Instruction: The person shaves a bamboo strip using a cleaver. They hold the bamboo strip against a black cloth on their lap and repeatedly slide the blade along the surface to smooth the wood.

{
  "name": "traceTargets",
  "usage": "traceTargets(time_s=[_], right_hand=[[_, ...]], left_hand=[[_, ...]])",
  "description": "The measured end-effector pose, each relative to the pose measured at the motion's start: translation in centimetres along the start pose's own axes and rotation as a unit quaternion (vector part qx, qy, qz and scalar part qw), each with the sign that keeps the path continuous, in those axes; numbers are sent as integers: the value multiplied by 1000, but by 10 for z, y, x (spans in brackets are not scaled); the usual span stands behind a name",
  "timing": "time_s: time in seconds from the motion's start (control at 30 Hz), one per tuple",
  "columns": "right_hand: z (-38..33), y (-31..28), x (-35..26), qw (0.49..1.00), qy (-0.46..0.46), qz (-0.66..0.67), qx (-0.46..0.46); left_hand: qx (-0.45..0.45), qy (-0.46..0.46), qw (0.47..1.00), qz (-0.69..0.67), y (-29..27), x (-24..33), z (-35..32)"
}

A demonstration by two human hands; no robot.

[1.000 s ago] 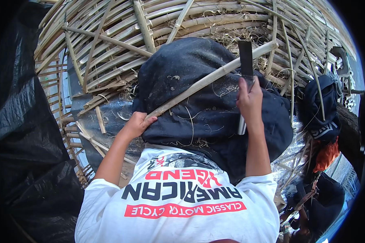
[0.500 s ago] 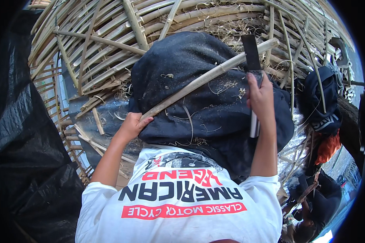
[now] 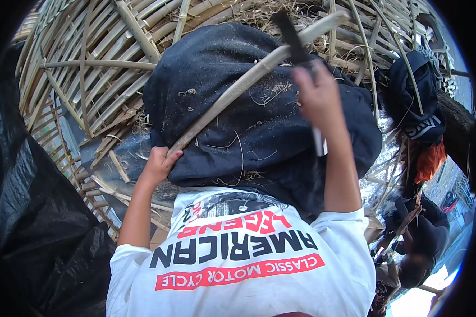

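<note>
My left hand [image 3: 161, 165] is closed round the near end of a long split-bamboo strip [image 3: 225, 105]. The strip slants up and away to the right over dark cloth [image 3: 206, 68] spread across my lap. My right hand [image 3: 320, 98], somewhat blurred, grips a knife [image 3: 291, 36] with a broad dark blade. A pale end of its handle sticks out below the fist. The blade crosses the strip toward its far end; whether it touches the strip I cannot tell. Thin curled shavings [image 3: 272, 95] lie on the cloth.
Split bamboo strips [image 3: 116, 39] are piled beyond my lap. Black plastic sheeting [image 3: 42, 185] hangs at the left. To the right are a dark bag [image 3: 415, 100], an orange cloth [image 3: 431, 161] and a thick log [image 3: 455, 124]. Another person [image 3: 426, 238] sits at the lower right.
My right hand has moved up and left with the knife, and the blade now tilts further left across the strip. My left hand keeps its grip; the whole view has shifted slightly.
</note>
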State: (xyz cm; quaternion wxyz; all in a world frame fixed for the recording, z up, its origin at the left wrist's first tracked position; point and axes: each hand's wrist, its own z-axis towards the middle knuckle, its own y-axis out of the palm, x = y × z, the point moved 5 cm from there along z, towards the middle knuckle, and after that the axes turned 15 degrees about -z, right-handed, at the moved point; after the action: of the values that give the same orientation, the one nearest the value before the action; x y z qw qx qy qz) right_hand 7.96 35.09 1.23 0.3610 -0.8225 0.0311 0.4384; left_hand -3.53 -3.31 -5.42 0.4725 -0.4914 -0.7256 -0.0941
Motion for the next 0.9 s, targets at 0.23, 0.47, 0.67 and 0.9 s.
traceTargets(time_s=[0.23, 0.47, 0.67, 0.9], right_hand=[[12, -21, -9, 999, 6, 30, 38], [2, 0, -15, 998, -42, -41, -11], [-19, 35, -2, 996, -67, -58, 14], [-2, 7, -4, 998, -1, 0, 68]], left_hand=[[-10, -20, 1000, 16, -4, -2, 0], [-1, -23, 1000, -3, -4, -2, -2], [-13, -21, 999, -40, -5, 0, -1], [-24, -59, 998, -6, -3, -4, 1]])
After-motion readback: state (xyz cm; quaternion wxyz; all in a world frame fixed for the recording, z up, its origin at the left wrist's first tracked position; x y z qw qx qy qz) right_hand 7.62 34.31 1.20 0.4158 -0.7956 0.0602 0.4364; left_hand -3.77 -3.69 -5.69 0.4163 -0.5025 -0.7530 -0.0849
